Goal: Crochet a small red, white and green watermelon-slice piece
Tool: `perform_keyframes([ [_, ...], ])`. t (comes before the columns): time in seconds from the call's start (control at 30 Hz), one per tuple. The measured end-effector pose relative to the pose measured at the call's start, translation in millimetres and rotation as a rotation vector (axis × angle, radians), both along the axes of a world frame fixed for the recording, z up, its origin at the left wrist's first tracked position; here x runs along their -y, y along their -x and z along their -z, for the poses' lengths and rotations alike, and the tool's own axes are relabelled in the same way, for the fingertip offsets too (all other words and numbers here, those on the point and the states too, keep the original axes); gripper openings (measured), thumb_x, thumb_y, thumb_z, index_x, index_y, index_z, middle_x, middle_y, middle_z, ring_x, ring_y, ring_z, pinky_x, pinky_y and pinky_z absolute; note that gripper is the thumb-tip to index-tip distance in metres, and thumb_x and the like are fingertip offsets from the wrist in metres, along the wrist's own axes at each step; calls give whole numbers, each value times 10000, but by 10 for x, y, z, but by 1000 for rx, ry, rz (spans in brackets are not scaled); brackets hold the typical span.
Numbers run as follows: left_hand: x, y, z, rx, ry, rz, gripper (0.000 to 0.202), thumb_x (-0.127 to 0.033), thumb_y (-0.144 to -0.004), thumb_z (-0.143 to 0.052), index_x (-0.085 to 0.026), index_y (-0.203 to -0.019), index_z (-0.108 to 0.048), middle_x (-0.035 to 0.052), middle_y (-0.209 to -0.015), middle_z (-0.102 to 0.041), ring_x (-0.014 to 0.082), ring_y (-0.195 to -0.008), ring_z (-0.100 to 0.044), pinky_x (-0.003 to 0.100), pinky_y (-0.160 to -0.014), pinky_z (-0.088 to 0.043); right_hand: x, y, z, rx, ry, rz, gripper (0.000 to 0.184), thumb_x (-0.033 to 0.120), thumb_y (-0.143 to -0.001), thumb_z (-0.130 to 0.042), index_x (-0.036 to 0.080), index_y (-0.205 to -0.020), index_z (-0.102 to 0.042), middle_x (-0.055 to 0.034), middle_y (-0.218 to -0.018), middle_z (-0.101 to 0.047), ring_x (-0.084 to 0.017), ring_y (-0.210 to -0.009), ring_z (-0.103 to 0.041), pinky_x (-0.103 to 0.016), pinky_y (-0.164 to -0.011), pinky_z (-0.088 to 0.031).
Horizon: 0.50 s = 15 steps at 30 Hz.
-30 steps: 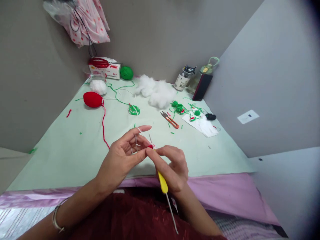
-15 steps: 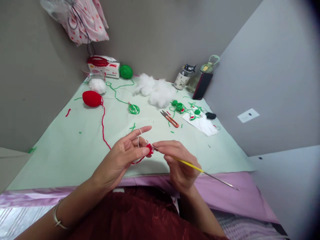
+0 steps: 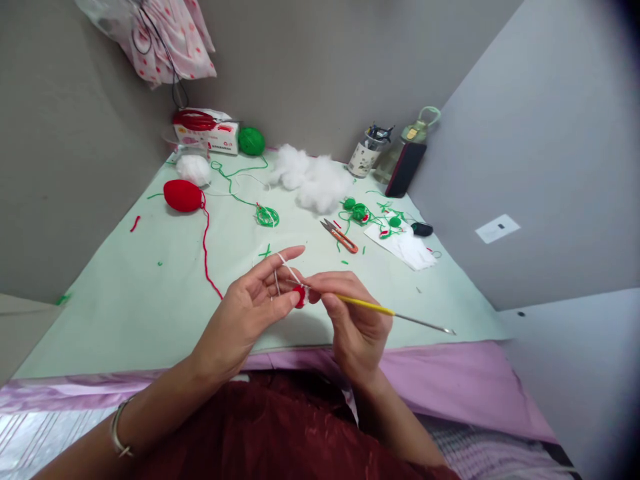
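Observation:
Between the thumb and fingers of my left hand (image 3: 255, 293) a small red and white crochet piece (image 3: 300, 297) is pinched. White yarn (image 3: 286, 265) loops over the raised index finger and runs down to the piece. My right hand (image 3: 357, 320) grips a crochet hook (image 3: 367, 305) by its yellow handle, and its spare metal end points out to the lower right. The hook's working tip lies at the top edge of the piece, close to the white yarn. Red yarn (image 3: 206, 247) leads from a red ball (image 3: 183, 196) toward my left hand.
Orange-handled thread snips (image 3: 340, 237) lie beyond my hands. Farther back are white stuffing (image 3: 320, 183), a white yarn ball (image 3: 194, 171), a green yarn ball (image 3: 251, 141) and a pen cup (image 3: 365, 157). Small green crochet pieces (image 3: 359, 212) and white paper (image 3: 407, 250) lie at right.
My right hand has turned and shifted slightly left, so the hook lies flatter and its tip reaches over the piece. My left hand still pinches the piece, its index finger slightly higher.

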<state>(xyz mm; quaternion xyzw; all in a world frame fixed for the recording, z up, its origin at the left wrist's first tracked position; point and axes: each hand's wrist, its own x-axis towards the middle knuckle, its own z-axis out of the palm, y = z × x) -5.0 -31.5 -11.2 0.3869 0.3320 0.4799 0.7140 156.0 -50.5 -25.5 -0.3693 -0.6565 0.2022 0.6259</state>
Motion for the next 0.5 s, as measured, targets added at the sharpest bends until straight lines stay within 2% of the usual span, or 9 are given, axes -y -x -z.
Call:
perform_keyframes([
  [0.13,6,-38,12,53,52,9,404,-259,-845,-877,-301,-1239,-794,-34,-824,-697,66,-713,-567,160,-687,-468,30,61,120,338,-259,236,357,67,-967,-663,272,-1244,-758,-68,-1105,-753,-191,-987,-738,-325,-791,-644],
  [0.2,-10,-32,20,93,122,51,394,-293,-836,-885,-280,-1222,-807,-26,-794,-686,63,-687,-555,152,-652,-454,25,64,159,332,-309,267,382,61,-958,-669,284,-1256,-755,-66,-1117,-752,-195,-982,-737,-331,-784,-642],
  [0.33,-80,36,20,132,252,98,358,-284,-816,-885,-223,-1165,-838,-3,-772,-669,79,-702,-582,160,-647,-469,-14,-9,108,25,-94,131,275,112,-998,-624,282,-1147,-781,-38,-945,-755,-175,-835,-717,-336,-728,-620],
  [0.43,-93,66,8,93,235,54,289,-275,-808,-882,-220,-1091,-859,-1,-774,-663,81,-695,-580,154,-557,-415,-42,-60,32,-263,92,-28,200,193,-1027,-600,260,-1028,-788,-16,-837,-714,-145,-677,-660,-307,-607,-569],
  [0.5,-68,52,7,60,178,49,266,-264,-818,-873,-247,-1084,-861,-2,-807,-683,83,-721,-593,155,-589,-433,-52,-55,6,-344,158,-122,179,235,-1026,-616,257,-993,-791,-13,-842,-708,-136,-657,-645,-296,-585,-552],
])
